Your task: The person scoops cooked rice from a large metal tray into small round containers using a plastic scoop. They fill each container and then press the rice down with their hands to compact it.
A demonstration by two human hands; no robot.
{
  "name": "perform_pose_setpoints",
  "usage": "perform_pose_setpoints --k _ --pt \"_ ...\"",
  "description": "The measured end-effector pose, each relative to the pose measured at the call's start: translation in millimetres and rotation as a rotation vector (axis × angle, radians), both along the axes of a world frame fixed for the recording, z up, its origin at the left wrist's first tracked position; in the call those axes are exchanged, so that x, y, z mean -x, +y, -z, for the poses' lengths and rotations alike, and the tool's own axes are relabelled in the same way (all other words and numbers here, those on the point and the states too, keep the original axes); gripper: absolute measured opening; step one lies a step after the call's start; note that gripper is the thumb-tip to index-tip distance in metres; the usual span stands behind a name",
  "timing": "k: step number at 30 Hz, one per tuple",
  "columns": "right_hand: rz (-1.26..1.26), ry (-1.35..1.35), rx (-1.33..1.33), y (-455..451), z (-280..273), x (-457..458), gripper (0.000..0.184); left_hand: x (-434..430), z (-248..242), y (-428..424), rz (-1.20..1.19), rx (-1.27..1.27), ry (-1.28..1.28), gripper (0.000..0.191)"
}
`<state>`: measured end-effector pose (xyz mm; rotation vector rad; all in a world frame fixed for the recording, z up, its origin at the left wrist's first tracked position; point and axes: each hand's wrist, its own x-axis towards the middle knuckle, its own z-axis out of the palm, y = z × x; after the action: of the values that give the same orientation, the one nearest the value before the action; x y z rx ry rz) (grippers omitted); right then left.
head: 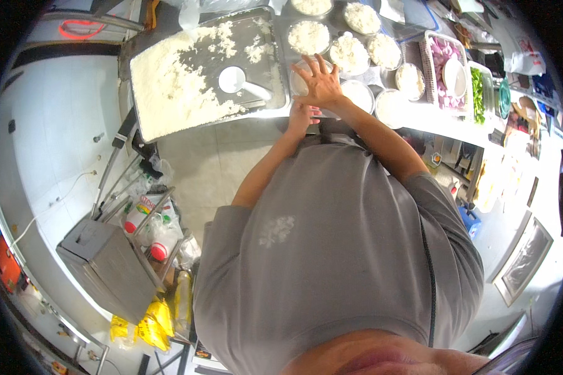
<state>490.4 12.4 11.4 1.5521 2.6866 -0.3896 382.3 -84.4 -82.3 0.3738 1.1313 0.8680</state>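
Observation:
A metal tray (169, 79) of cooked white rice stands at the left of the counter, with a white plastic scoop (234, 80) on its bare middle. Right of it are several round clear containers, among them a rice-filled bowl (308, 37) and another heaped one (349, 54). My right hand (321, 84), fingers spread, is over a round container (300, 79) at the counter's near side; whether it presses on it cannot be told. Just below, my left hand (302, 117) is by the counter's edge, fingers partly curled and partly hidden, with nothing seen in it.
At the right, a white basket (428, 70) holds cut red onions with a white bowl (454, 77) on top, beside a container of chopped greens (477, 93). A metal rack with bags and bottles (158, 251) and a grey metal box (108, 267) stand at lower left.

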Motion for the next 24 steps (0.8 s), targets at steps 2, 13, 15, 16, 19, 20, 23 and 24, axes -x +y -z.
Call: perform_pose_setpoints --k 2,13,15,16,19,20,23,24 --pt "-0.048 -0.019 0.008 4 7 7 0.098 0 -1 -4 -0.032 0.044 -0.033 0.032" --pt "-0.112 -0.114 0.013 4 21 -11 0.096 -5 -6 -12 -0.107 0.060 -0.128 0.028" --pt "-0.106 -0.131 0.015 4 23 -12 0.096 -3 -4 -12 -0.104 0.077 -0.170 0.033" --pt "-0.101 -0.144 0.013 5 25 -12 0.097 -1 -3 -12 -0.095 0.079 -0.207 0.039" --pt "-0.094 -0.127 0.011 6 30 -14 0.097 2 1 -14 -0.132 0.066 -0.272 0.042" --pt "-0.094 -0.112 0.007 7 31 -15 0.096 3 2 -14 -0.155 0.043 -0.283 0.041" --pt "-0.105 -0.162 -0.013 5 34 -15 0.099 7 8 -17 -0.200 0.006 -0.370 0.036" --pt "-0.108 -0.134 0.021 3 34 -14 0.099 8 9 -19 -0.208 0.019 -0.382 0.036"
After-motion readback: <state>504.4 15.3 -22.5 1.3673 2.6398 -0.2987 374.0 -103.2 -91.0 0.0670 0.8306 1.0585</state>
